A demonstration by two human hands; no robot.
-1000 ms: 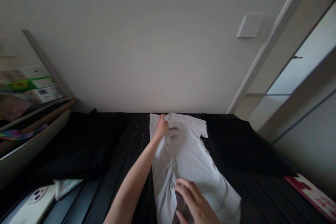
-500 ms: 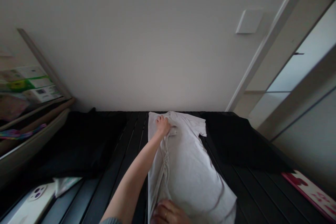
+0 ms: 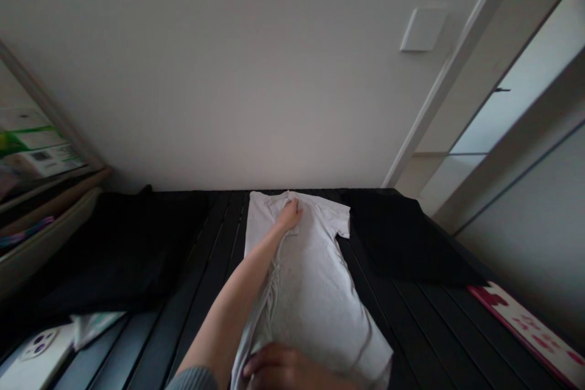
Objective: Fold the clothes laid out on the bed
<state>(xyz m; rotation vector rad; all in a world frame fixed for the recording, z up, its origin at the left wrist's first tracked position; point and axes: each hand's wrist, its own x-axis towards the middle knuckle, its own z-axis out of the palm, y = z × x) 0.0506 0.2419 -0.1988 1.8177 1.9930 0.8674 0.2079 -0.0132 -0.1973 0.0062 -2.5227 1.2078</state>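
A light grey T-shirt (image 3: pixel 315 292) lies lengthwise on a black slatted surface (image 3: pixel 205 256), collar at the far end and sleeves folded short. My left hand (image 3: pixel 289 216) reaches up from the lower left and rests on the collar, fingers gathered on the fabric. At the near hem, my right hand (image 3: pixel 278 368) grips the shirt's bunched left edge. A ruched line of cloth runs between the two hands, under my left forearm. The bottom of the shirt is partly cut off by the frame.
Black cloth lies on both sides of the shirt (image 3: pixel 119 250) (image 3: pixel 406 244). A white phone (image 3: pixel 39 347) sits at the lower left, and a pink-and-white board (image 3: pixel 525 329) lies at the lower right. Boxes stand on a shelf (image 3: pixel 41 152) at the far left.
My right hand has slid left along the hem and taken up the shirt's edge. My left hand has shifted onto the collar. The shirt lies flatter, and the view has moved slightly.
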